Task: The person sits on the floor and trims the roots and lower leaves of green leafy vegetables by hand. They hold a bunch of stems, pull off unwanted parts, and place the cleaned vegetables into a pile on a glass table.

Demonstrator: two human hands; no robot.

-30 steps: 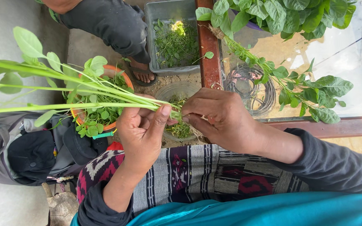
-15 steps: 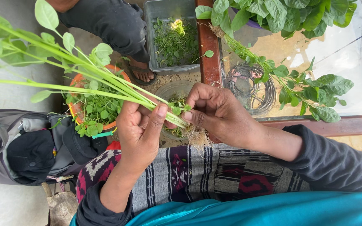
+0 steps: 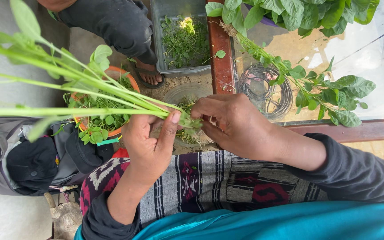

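Left hand (image 3: 150,142) fingers clamp green stems (image 3: 90,95); right hand (image 3: 232,126) fingers pinch their base

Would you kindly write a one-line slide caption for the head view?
Left hand grips a bunch of green stems while the right hand picks at their cut ends, above an orange bowl of leaves.

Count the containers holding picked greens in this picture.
3: an orange bowl left of the hands, a grey tub at top centre, and a clear bowl below the hands, partly hidden.
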